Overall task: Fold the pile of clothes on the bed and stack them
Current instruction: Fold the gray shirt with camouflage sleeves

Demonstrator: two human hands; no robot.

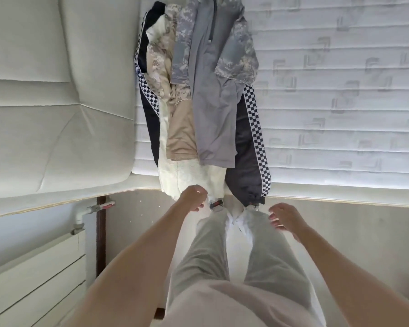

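A pile of clothes lies lengthwise on the bare mattress [328,95], reaching its near edge. On top is a grey garment [213,109] with grey camouflage sleeves [239,53]. Left of it lies a beige garment [182,131] with tan camouflage. Beneath are a cream fleece piece [194,178] and dark navy trousers with checkered side stripes [250,147], whose cuffs hang over the edge. My left hand [194,198] is at the hanging edge of the cream piece, fingers loosely curled; whether it touches is unclear. My right hand [285,217] hangs open below the trouser cuff, holding nothing.
A padded cream headboard [57,109] borders the mattress on the left. A white radiator [33,279] and pipe valve [99,207] stand at lower left. My legs in grey trousers [222,256] stand against the bed side.
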